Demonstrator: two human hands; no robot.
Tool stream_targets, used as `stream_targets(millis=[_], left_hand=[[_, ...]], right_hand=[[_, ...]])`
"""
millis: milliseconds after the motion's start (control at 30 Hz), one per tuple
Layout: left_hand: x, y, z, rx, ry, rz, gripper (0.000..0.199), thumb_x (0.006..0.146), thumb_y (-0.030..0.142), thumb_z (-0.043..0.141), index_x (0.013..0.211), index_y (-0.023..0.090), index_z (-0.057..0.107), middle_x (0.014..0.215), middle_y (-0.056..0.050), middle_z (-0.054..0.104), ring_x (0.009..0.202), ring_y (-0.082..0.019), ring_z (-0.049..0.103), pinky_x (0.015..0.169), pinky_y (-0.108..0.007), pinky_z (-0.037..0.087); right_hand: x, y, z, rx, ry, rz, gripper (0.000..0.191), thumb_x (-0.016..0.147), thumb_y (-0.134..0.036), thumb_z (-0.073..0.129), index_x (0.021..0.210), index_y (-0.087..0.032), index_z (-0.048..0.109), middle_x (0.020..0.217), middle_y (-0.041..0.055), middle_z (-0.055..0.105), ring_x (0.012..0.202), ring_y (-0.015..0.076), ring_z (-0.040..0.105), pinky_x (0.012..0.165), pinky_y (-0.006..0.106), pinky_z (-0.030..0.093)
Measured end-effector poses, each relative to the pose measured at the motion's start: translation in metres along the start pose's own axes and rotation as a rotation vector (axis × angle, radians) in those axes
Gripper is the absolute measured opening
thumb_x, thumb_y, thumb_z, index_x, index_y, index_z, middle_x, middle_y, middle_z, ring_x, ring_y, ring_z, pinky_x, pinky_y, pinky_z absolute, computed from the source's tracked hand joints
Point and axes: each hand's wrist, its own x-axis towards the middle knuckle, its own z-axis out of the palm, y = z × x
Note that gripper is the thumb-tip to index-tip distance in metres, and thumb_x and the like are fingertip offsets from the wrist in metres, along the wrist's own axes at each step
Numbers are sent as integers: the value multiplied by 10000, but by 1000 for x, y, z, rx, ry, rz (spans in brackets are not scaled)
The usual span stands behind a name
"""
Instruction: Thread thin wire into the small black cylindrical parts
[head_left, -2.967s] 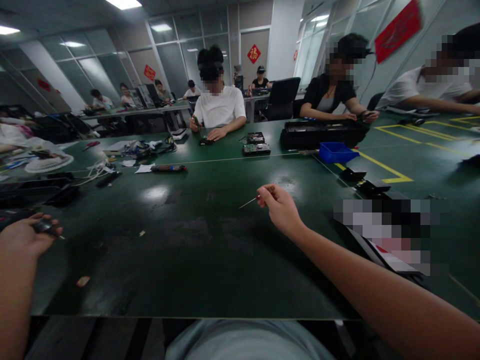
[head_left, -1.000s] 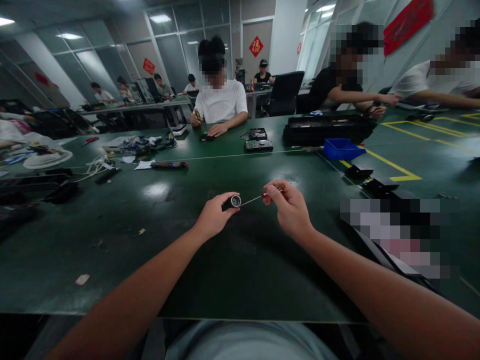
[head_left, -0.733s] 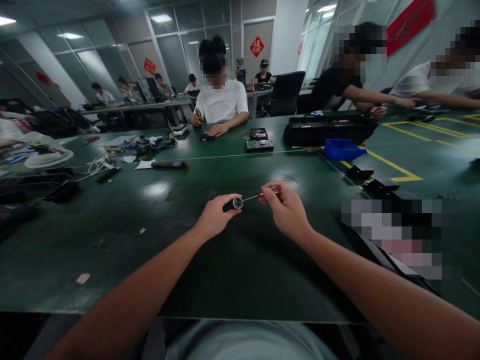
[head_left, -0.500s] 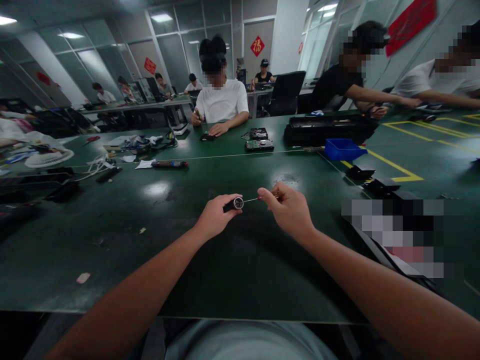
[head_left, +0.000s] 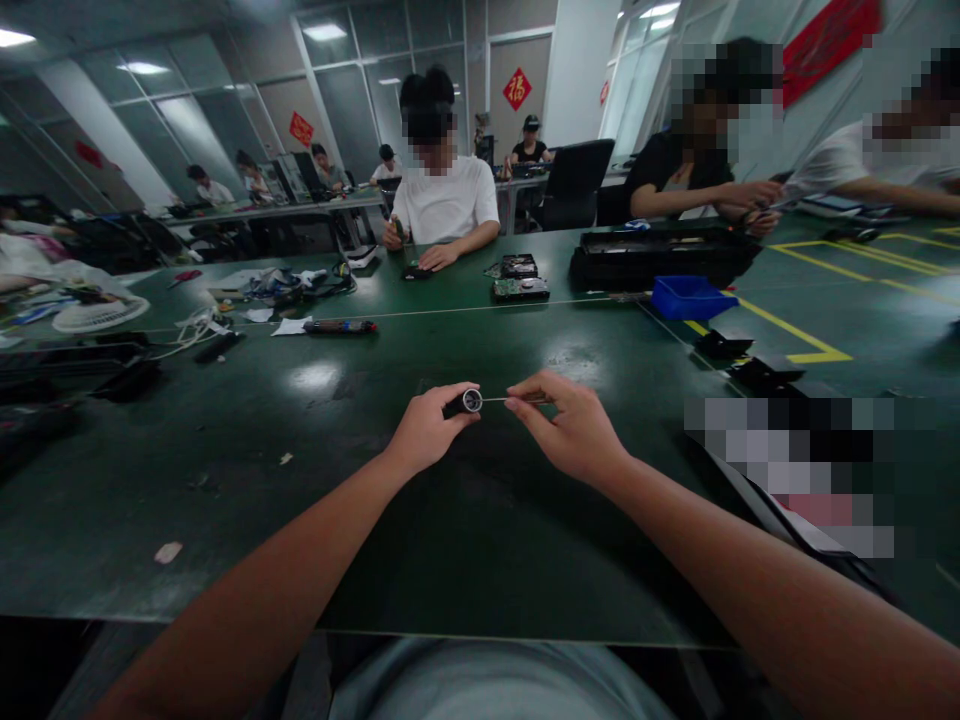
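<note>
My left hand [head_left: 424, 430] is closed around a small black cylinder [head_left: 471, 401], thumb and fingers on its sides. Its round end, with a silver rim and a dark hollow, faces me. From the right, my right hand [head_left: 574, 425] pinches a screwdriver [head_left: 493, 400] by its thin metal shaft. The tip meets the cylinder's rim; whether it goes inside is too small to tell. Most of the handle is hidden in my right palm. Both hands are held above the green table [head_left: 480, 540].
Beyond my hands lie a dark pen-shaped tool [head_left: 341, 327], a hard drive [head_left: 520, 289], a blue tray [head_left: 686, 298] and a long black casing [head_left: 664, 258]. Black brackets [head_left: 765, 375] sit to the right. Cables and parts [head_left: 300, 288] clutter the left. A co-worker in white [head_left: 446, 205] sits opposite.
The fingers of my right hand have shifted along the screwdriver and stretched toward the cylinder. The cylinder has moved slightly left and up. A co-worker at right has drawn their arm back.
</note>
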Motion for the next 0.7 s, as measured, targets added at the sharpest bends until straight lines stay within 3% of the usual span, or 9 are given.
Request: stream_targets(millis=[133,367,533,700], left_hand=[[1,0,-2,19,15,-12,407,851,241,717,1255,239,672,1255,-56,694,1195,-260,623,1083,-439,437],[0,3,-2,43,-2,-2,408,844,229,725,1248,255,676,1244,-57,699,1185,-264,624,1065,-452,444],[0,2,-3,62,-18,14,407,843,237,728,1247,256,678,1240,-58,699,1173,-268,626,1052,-445,451],[1,1,-2,80,-12,16,406,844,234,731,1246,249,675,1233,-54,700,1160,-260,631,1031,-430,463]], right_hand=[[-1,-2,0,-28,-74,-63,110,916,-250,565,925,-239,674,897,52,692,814,208,644,734,356,495],[-1,-5,1,-21,-64,126,329,1010,-413,412,994,-232,686,674,5,645,574,161,588,568,304,396],[-2,-4,3,-11,-47,108,267,950,-322,504,1182,-231,600,716,8,645,601,180,586,579,318,405],[-4,-5,2,37,-48,130,141,942,-300,496,1025,-229,586,742,13,636,663,181,597,614,317,418]])
